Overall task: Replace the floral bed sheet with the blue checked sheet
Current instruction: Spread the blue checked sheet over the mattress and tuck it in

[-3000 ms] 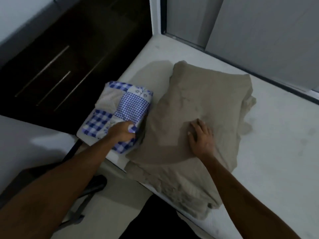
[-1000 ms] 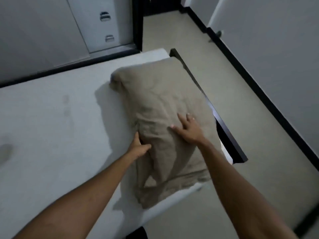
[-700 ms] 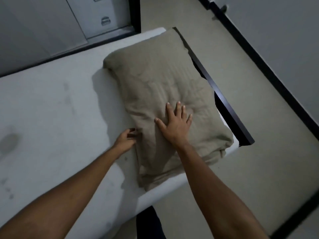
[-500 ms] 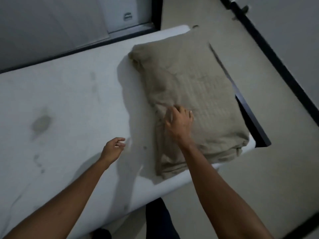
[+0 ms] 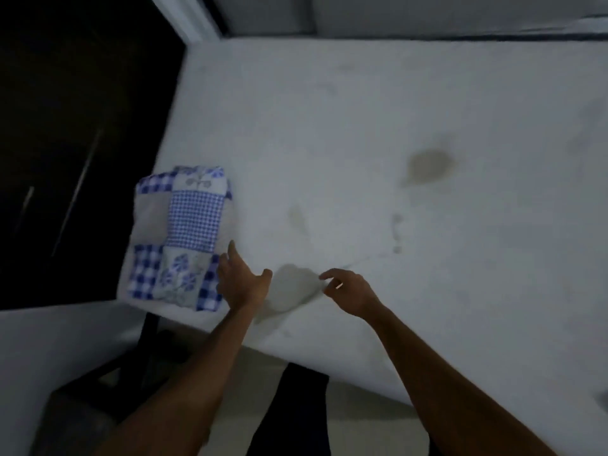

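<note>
The folded blue checked sheet (image 5: 181, 238), a patchwork of blue gingham and flower squares, lies on the near left corner of the bare white mattress (image 5: 394, 159). My left hand (image 5: 241, 283) hovers right at the sheet's right edge with fingers spread and straight, its fingertips reaching that edge. My right hand (image 5: 348, 292) hangs a little above the mattress to the right, fingers loosely curled and holding nothing. The beige folded bedding seen earlier is out of view.
A dark cabinet with long metal handles (image 5: 79, 189) stands left of the bed. A black chair (image 5: 108, 366) sits by the bed's near left corner. The mattress shows several faint stains (image 5: 427, 164). A wall runs along the far side (image 5: 427, 14).
My view has swung left from the beige bedding at the bed's right end to the blue checked sheet. My right hand left the beige bedding; both hands moved towards the checked sheet.
</note>
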### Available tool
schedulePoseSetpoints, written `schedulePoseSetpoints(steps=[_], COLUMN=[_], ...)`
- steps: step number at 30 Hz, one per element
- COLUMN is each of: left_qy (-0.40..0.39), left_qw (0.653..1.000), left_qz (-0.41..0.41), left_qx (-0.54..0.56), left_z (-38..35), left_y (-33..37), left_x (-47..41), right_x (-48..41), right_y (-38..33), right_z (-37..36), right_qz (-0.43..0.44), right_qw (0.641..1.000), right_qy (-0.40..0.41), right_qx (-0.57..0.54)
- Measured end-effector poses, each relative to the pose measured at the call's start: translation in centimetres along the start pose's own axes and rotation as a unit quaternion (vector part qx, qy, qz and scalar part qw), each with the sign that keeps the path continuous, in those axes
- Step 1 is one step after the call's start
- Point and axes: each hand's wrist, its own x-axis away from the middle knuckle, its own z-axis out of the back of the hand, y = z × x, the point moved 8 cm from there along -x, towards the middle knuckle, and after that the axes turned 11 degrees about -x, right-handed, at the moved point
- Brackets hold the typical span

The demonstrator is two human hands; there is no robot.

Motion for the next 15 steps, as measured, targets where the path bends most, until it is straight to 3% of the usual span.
schedulePoseSetpoints(steps=[7, 9, 11, 15], left_qy=[-0.133, -0.12, -0.074, -0.025], left_qw=[0.987, 0.985, 0.99, 0.99], left_qz=[-0.024, -0.031, -0.036, -0.135], left_qx=[-0.086, -0.118, -0.111, 0.018], left_z=[-3.0, -3.7, -3.7, -1.2], left_y=[-10.9, -11.0, -11.1, -10.9], left_x=[-10.8, -12.2, -14.1, -16.6], right_x=[-12.5, -14.8, -17.1, -19.4], right_y=[-10.1, -12.1, -14.1, -16.4], right_z=[-15.5, -18.3, -20.4, -21.7], right_qz=[-0.063, -0.091, -0.059, -0.059], right_qw=[0.99, 0.979, 0.972, 0.964], right_qy=[-0.029, -0.053, -0.061, -0.025], right_qx=[-0.127, -0.172, -0.217, -0.258])
